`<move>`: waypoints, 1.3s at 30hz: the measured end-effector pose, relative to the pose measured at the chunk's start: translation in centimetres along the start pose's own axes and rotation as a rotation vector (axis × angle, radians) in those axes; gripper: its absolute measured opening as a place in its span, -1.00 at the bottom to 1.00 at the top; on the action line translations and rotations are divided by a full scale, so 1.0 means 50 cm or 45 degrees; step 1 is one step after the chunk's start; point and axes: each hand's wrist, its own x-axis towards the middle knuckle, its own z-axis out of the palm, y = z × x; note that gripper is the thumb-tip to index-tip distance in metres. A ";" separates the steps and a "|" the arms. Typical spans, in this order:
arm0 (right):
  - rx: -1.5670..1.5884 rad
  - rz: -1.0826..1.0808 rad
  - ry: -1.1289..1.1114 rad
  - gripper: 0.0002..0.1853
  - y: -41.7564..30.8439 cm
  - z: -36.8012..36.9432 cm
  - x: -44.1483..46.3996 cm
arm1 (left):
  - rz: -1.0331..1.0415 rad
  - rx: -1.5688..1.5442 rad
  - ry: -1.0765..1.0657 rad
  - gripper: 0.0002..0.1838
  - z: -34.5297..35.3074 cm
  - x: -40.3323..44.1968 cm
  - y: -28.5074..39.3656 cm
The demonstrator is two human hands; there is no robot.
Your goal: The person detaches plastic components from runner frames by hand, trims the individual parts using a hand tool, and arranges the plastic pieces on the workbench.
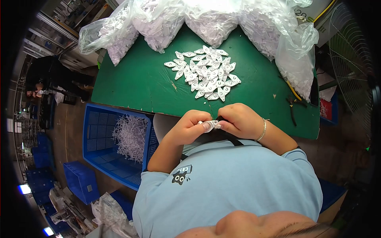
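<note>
Close to my body, at the green table's front edge, my left hand (192, 127) is closed on a small white plastic part (208, 125). Beside it my right hand (239, 121) is closed too, its thumb at the right end of that part. Something small and dark shows between the right fingers; I cannot make out what it is. Beyond both hands, a loose pile of white diamond-shaped parts (206, 74) lies on the green table (131, 85).
Clear bags of white pieces (212, 23) line the table's far side. Black-handled pliers (293, 113) lie at the right. A blue crate (95, 139) holding thin white scraps stands at the left. A fan (351, 47) is far right. Another person stands far left.
</note>
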 end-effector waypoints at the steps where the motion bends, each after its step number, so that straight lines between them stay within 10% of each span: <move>1: 0.001 0.001 -0.001 -0.80 0.000 -0.001 -0.001 | -0.001 -0.001 0.001 -0.84 0.000 0.001 0.003; 19: -0.035 -0.011 -0.044 -0.74 -0.002 0.001 -0.011 | -0.060 -0.297 -0.109 -0.80 0.004 -0.001 -0.029; 39: -0.558 0.237 0.226 -0.57 0.056 -0.004 -0.027 | 0.201 -0.901 0.609 -0.73 -0.096 -0.005 -0.079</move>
